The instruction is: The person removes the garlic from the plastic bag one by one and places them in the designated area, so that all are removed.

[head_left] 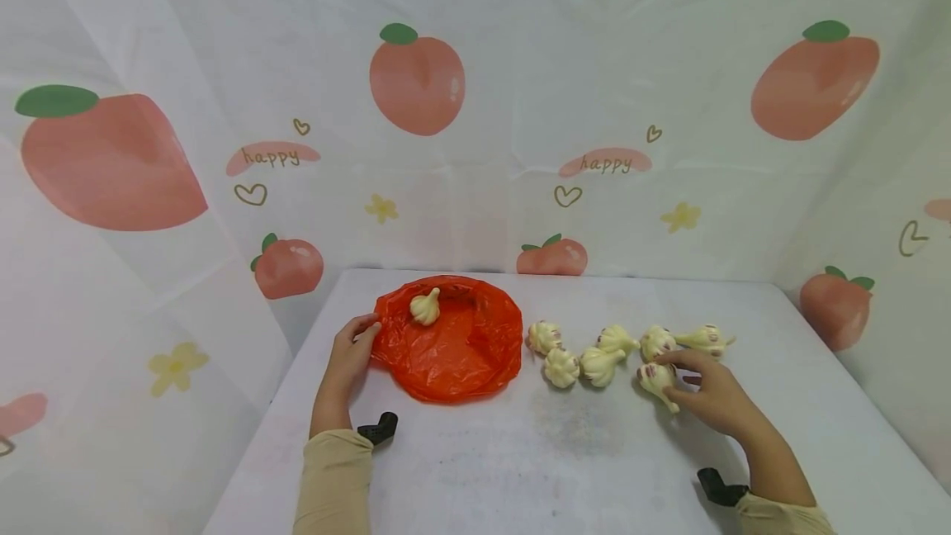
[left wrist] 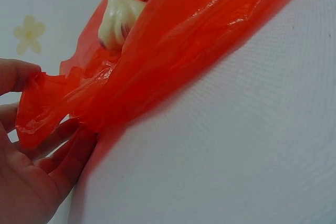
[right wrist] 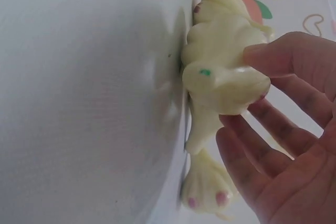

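An orange-red plastic bag [head_left: 446,366] lies spread open on the table's left half, with one garlic bulb [head_left: 424,309] inside near its back left. My left hand [head_left: 352,353] holds the bag's left edge; in the left wrist view the thumb and fingers [left wrist: 68,163] sit on either side of the thin film. At the right, my right hand [head_left: 715,393] has thumb and fingertips around a garlic bulb [head_left: 655,378], its stem pointing toward me. The right wrist view shows the thumb on this bulb [right wrist: 218,90] and a small green mark at its stem end.
Several more garlic bulbs [head_left: 600,366] lie between the bag and my right hand. Another bulb [head_left: 708,339] lies just behind that hand. A printed cloth [head_left: 513,213] stands behind the white table [head_left: 520,469]. A black wrist device [head_left: 378,428] shows beside each forearm.
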A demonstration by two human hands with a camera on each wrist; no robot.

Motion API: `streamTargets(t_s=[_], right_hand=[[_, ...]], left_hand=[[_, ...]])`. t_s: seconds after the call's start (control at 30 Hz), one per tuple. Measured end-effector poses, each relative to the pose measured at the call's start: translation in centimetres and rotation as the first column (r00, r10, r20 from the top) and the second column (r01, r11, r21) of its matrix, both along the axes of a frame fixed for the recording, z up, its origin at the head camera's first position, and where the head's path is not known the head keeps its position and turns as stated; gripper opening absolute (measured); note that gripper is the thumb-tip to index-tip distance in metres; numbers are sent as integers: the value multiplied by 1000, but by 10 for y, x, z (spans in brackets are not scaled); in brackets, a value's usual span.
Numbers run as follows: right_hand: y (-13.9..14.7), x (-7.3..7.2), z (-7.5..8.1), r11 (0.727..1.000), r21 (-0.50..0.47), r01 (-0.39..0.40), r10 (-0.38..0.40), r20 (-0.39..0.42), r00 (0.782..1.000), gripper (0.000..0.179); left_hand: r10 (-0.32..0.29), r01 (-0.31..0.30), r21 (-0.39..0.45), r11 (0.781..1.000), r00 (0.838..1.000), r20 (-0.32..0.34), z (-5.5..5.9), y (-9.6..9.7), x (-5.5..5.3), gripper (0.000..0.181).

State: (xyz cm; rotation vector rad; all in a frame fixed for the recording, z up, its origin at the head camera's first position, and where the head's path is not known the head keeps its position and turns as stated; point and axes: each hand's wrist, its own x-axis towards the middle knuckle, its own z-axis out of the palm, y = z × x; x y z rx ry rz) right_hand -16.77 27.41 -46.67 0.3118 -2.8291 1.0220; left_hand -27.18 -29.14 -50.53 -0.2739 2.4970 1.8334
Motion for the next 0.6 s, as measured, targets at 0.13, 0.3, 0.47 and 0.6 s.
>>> streamTargets(t_s=[0.13,0.3,0.47,0.6], right_hand=[[1,-1,-2,1000,11,11,-11,-32,999,41],[3,-1,-2,1000,4,21,-21,-21,1000,44],[3,-1,0,1000,-8,28,-28,2,1000,47],[4,-1,1,999,-6,31,-31,10,999,46]], left_hand=[[-1,1,8,1000,1000,12,1,-1,1,48],[3,-3,11,1000,1000,18,1,-1,1,48],[1,-2,15,1000,1000,19,3,-1,2,48],[1,-1,15,1000,1000,20,3,-1,2,49]])
